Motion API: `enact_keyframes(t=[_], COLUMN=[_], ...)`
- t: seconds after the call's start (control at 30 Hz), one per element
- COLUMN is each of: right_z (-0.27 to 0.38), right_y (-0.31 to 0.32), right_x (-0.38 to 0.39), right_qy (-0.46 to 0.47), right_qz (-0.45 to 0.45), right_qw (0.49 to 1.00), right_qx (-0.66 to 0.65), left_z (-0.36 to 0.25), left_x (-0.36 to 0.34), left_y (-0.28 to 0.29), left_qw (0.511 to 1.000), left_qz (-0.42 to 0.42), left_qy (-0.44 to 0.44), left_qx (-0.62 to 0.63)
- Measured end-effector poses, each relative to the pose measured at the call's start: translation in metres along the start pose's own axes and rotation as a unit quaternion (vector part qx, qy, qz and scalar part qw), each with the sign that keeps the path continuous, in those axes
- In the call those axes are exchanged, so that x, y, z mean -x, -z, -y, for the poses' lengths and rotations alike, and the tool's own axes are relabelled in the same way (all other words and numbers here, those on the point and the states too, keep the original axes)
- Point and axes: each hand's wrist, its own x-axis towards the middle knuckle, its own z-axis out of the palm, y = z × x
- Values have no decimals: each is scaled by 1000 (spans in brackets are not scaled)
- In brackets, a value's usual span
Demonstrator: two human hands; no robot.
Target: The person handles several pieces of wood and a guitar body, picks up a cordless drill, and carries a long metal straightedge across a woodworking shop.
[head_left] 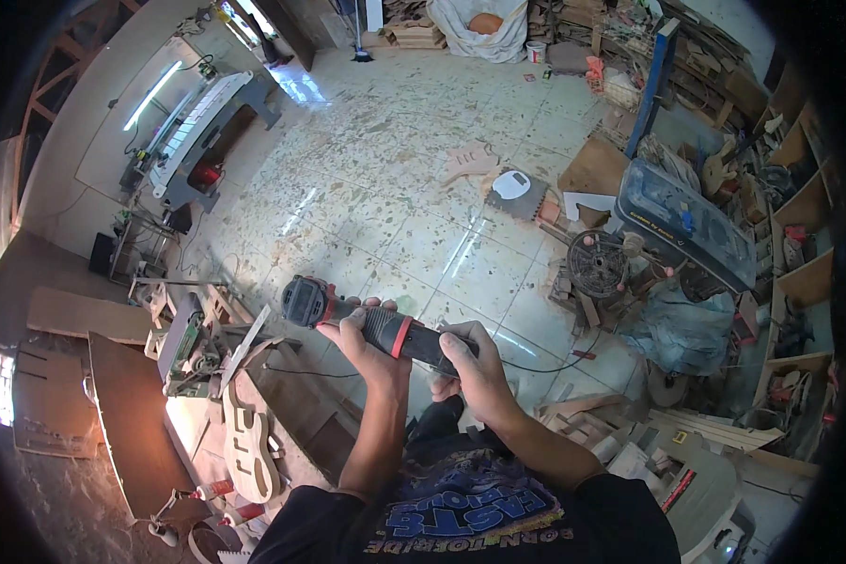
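A black power tool (420,344) with red trim is held slantwise in front of my chest. Its thick, rounded head (305,302) points to the left. My left hand (371,348) is closed around the body just behind that head. Farther back, my right hand (475,367) wraps the rear end, its thumb lying along the top. A dark cord (545,369) runs off to the right from near the rear end. The tool's working face is turned out of sight, so its exact kind cannot be made out.
At my left, a pale guitar body (249,449) lies on a bench beside a green machine (186,355). A drill press (686,224) stands at right. A white scale-like disc (511,185) and a guitar-shaped cutout (470,160) lie ahead on the debris-strewn tiled floor (367,188).
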Motion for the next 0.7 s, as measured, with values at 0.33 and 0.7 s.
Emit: enact_keyframes(t=[0.33,0.7], right_z=[-4,-16], right_y=[-49,-98], right_x=[-79,-226], right_qy=[220,595], right_qz=[-13,-122], right_qw=[952,780], right_qx=[212,150], left_z=[11,-7], left_x=[-63,-198], left_y=[-10,-2], left_qw=[998,996], left_qz=[27,17], left_qy=[25,88], left_qx=[51,25])
